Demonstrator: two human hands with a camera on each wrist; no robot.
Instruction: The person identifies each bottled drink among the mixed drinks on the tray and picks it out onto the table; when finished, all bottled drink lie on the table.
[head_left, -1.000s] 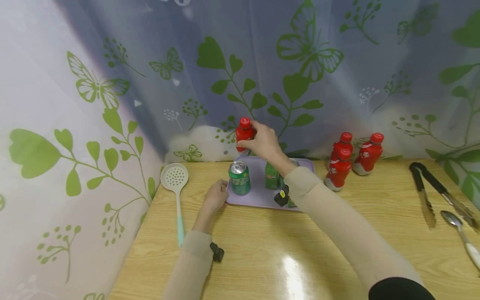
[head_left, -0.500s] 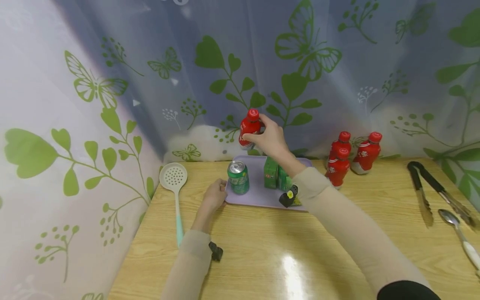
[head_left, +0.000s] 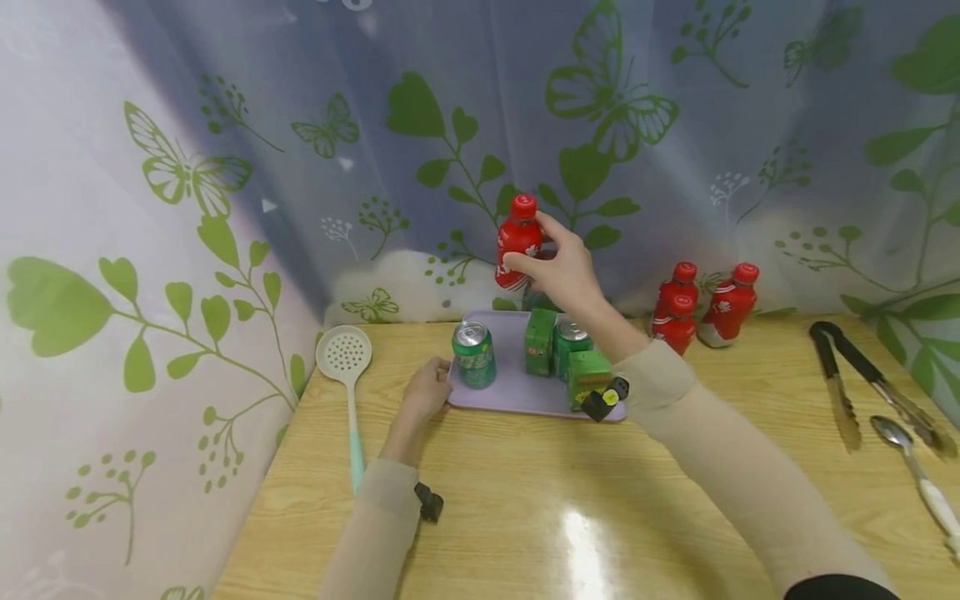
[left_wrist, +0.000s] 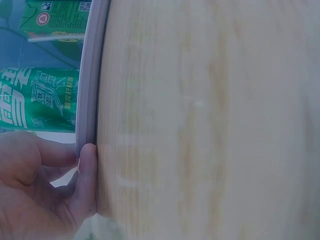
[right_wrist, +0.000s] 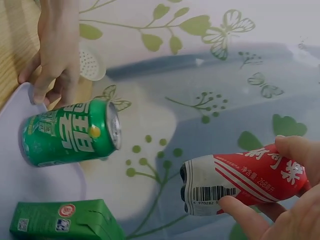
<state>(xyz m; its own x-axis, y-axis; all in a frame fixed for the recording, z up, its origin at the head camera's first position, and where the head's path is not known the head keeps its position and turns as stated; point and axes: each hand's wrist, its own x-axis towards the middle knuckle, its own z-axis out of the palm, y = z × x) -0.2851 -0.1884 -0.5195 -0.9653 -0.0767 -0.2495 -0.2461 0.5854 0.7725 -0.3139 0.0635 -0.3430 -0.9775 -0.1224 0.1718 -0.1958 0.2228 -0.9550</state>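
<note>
In the head view my right hand [head_left: 567,268] grips a red plastic drink bottle [head_left: 516,246] by its side, upright and raised over the back edge of a lilac tray [head_left: 508,358]. The right wrist view shows the bottle's white base [right_wrist: 200,187] with a barcode, thumb and fingers on opposite sides. My left hand [head_left: 429,388] pinches the tray's left rim [left_wrist: 89,80] between thumb and finger. Upright on the tray stand a green soda can [head_left: 474,358] at the left, a green drink carton [head_left: 539,343], a second can [head_left: 572,335] and another carton [head_left: 587,377] at the right.
Three red bottles [head_left: 726,307] stand at the back right by the patterned curtain [head_left: 465,67]. Black-handled tongs [head_left: 843,392] and a spoon [head_left: 918,475] lie at the far right. A white skimmer [head_left: 345,354] with a mint handle lies left of the tray.
My right hand has lifted the red bottle up and to the right from behind the tray's back left. My left hand stays at the tray's rim. The right-hand carton has come into view.
</note>
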